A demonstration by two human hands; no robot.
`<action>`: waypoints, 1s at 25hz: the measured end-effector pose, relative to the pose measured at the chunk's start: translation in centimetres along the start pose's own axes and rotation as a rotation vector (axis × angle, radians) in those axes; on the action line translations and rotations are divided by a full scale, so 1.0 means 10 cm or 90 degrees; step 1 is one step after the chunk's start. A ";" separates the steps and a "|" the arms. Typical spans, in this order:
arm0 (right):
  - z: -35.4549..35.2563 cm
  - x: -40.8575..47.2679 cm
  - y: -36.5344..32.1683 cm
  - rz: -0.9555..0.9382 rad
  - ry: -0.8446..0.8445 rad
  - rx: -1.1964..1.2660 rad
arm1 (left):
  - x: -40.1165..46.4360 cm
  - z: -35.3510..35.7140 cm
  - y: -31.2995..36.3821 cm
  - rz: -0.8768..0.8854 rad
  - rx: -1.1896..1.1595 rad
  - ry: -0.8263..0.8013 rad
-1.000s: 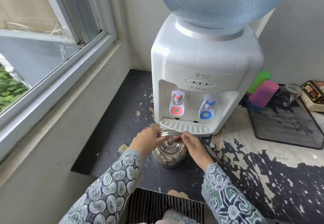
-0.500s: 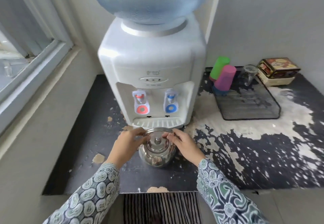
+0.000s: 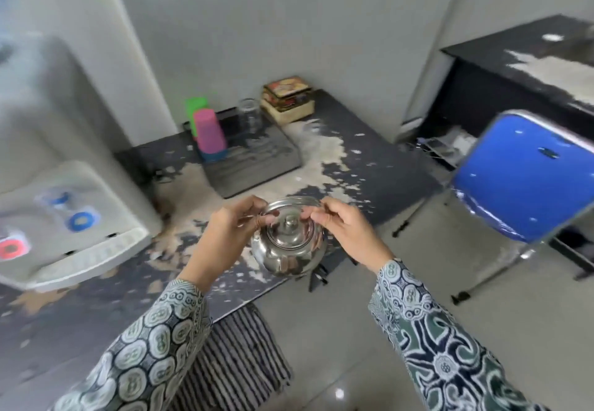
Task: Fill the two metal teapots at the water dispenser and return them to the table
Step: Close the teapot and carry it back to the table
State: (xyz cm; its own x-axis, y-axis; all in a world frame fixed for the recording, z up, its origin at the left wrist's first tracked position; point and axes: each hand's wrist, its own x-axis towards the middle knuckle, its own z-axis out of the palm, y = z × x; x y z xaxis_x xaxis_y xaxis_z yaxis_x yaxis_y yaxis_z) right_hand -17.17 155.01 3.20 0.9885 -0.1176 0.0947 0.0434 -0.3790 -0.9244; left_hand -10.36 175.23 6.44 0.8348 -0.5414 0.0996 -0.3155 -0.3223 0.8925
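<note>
1. Lifted off the counter since half a second ago, the teapot now hangs in the air between both hands, over the counter's front edge; the view has swung right, so the water dispenser sits at the far left, blurred.
2. Its lid with a round knob is on, and its thin wire handle arcs over the top.
3. Left hand pinches the left end of the handle with curled fingers; the thumb and forefinger meet at the wire.
4. Right hand pinches the right end of the handle the same way, fingers curled in towards the lid.
5. Both forearms wear patterned sleeves in green, white and dark blue.
6. Below the teapot lies the counter, dark with large pale patches where the surface has peeled.
7. On the dispenser a blue tap and a red tap stand above a white drip tray.
8. Farther back on the counter a dark tray holds a pink cup upside down, a green cup just behind it and a clear glass near the tray's back right corner.
9. Beside the tray, against the wall, sits a decorated tin box.
10. To the right stands a blue folding chair on the tiled floor, with a dark table behind it.
11. A striped mat lies on the floor near the person's feet.
</note>
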 end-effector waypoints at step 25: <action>-6.03 -2.13 1.54 0.140 0.614 -0.018 | 2.65 6.25 3.23 0.249 -0.170 -0.557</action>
State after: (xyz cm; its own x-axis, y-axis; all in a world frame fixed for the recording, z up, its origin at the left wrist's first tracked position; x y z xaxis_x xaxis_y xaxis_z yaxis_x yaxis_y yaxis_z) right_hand -46.25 96.34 9.24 0.4317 -0.8809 0.1940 -0.1434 -0.2794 -0.9494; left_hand -26.60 102.00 10.40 0.0330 -0.9890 0.1440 -0.2950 0.1280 0.9469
